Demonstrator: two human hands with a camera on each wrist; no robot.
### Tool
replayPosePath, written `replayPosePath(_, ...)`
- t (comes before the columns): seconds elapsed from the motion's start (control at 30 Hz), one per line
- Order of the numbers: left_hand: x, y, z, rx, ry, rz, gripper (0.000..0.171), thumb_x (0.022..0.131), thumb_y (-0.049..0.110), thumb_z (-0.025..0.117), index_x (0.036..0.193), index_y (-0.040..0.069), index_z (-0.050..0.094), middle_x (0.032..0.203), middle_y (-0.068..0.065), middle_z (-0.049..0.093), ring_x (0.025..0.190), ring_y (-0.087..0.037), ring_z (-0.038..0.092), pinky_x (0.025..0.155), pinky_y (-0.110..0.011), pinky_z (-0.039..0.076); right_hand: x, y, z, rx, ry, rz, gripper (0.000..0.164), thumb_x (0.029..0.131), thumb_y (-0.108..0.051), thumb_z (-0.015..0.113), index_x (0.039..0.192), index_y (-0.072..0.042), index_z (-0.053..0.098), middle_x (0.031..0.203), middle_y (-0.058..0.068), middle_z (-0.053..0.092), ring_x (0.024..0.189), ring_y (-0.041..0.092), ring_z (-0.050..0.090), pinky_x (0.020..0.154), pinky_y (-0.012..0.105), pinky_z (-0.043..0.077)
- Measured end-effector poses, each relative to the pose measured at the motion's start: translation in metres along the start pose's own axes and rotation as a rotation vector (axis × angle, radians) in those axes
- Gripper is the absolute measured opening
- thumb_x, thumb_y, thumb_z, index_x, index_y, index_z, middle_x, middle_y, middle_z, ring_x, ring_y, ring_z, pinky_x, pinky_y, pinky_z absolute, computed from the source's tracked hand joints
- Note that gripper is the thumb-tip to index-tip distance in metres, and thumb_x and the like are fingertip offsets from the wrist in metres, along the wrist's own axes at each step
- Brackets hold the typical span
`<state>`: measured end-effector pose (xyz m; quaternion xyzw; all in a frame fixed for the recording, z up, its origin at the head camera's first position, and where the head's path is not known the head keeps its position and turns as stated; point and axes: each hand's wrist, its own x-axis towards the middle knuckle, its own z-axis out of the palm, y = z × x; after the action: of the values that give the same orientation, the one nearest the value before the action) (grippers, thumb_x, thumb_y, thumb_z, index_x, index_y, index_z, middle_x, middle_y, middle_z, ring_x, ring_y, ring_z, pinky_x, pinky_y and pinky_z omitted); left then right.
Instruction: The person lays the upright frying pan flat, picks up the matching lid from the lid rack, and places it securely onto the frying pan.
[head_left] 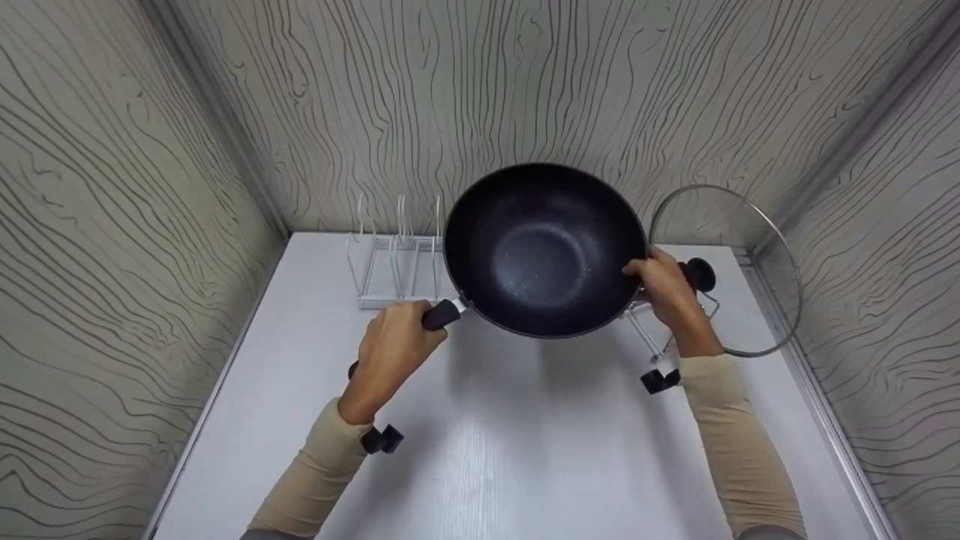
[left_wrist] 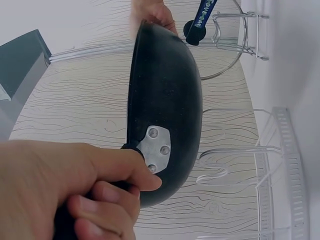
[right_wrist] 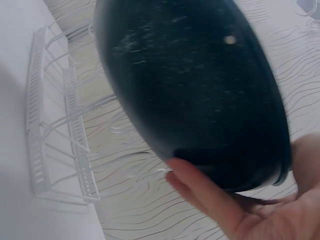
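Note:
A black wok [head_left: 540,247] is held up above the white table, tilted so its dark inside shows in the head view. My left hand [head_left: 394,345] grips its black handle [head_left: 441,315]. In the left wrist view, a riveted metal bracket [left_wrist: 159,145] joins that handle to the wok's wall. At the opposite side, my right hand [head_left: 671,292] pinches the rim, thumb over the inside. Fingers [right_wrist: 200,192] press the wok's underside in the right wrist view. Just beyond this hand, a clear lid with a metal rim [head_left: 799,285] and black knob [head_left: 701,275] stands upright.
A white wire rack [head_left: 375,302] with upright loops stands at the back left, partly behind the wok. Beneath the right hand, a metal wire stand [head_left: 645,337] is partly hidden. Patterned panels [head_left: 525,90] enclose the table [head_left: 465,480] at the back and sides.

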<state>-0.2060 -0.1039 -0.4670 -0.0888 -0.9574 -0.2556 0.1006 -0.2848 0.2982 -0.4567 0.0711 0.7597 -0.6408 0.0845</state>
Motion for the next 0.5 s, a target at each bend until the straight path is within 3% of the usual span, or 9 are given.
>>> replayPosePath(0.1,-0.0003,0.0003,-0.0030,-0.025,-0.007,-0.018,0.011,0.083,0.006,0.078,0.077,0.011,0.070,0.065,0.003,0.060,0.056,-0.014,0.049,0.052,-0.029,0.038,-0.0022,-0.0009,-0.0019,-0.002,-0.097,0.009,0.076,0.106,-0.006,0.044,0.171,-0.007,0.005,0.163,0.029,0.034,0.104,0.008,0.064,0.084,0.021,0.057)
replayPosePath(0.2,-0.0004,0.0000,-0.0045,-0.043,-0.018,-0.027,0.010,0.083,0.005,0.078,0.077,0.011,0.071,0.066,0.002,0.063,0.057,-0.015,0.051,0.052,-0.029,0.038,-0.0018,-0.0007,-0.0032,0.002,-0.152,0.008,0.080,0.106,-0.006,0.041,0.171,-0.011,-0.004,0.166,0.030,0.027,0.107,0.010,0.062,0.085,0.023,0.057)
replayPosePath(0.3,-0.0010,-0.0007,-0.0047,-0.045,-0.027,-0.026,0.008,0.083,0.007,0.079,0.079,0.010,0.073,0.068,0.001,0.066,0.059,-0.015,0.053,0.054,-0.029,0.039,0.0003,0.0001,-0.0046,-0.002,-0.151,0.016,0.075,0.107,-0.009,0.040,0.170,-0.004,-0.001,0.157,0.030,0.037,0.102,0.010,0.065,0.083,0.023,0.057)
replayPosePath(0.43,-0.0030,-0.0021,-0.0048,-0.042,-0.042,-0.016,0.009,0.082,0.007,0.079,0.079,0.010,0.072,0.068,0.001,0.065,0.059,-0.014,0.051,0.055,-0.029,0.038,0.0029,0.0013,-0.0087,-0.016,-0.116,0.043,0.068,0.110,-0.017,0.040,0.167,0.006,0.011,0.136,0.017,0.054,0.094,0.005,0.065,0.080,0.021,0.057)
replayPosePath(0.5,-0.0038,-0.0027,-0.0056,-0.041,-0.048,-0.012,0.010,0.082,0.007,0.078,0.077,0.011,0.070,0.068,0.002,0.064,0.060,-0.014,0.050,0.055,-0.029,0.037,0.0037,0.0020,-0.0105,-0.033,-0.093,0.046,0.067,0.111,-0.021,0.040,0.166,0.008,0.014,0.130,0.013,0.056,0.093,0.004,0.065,0.080,0.020,0.057)
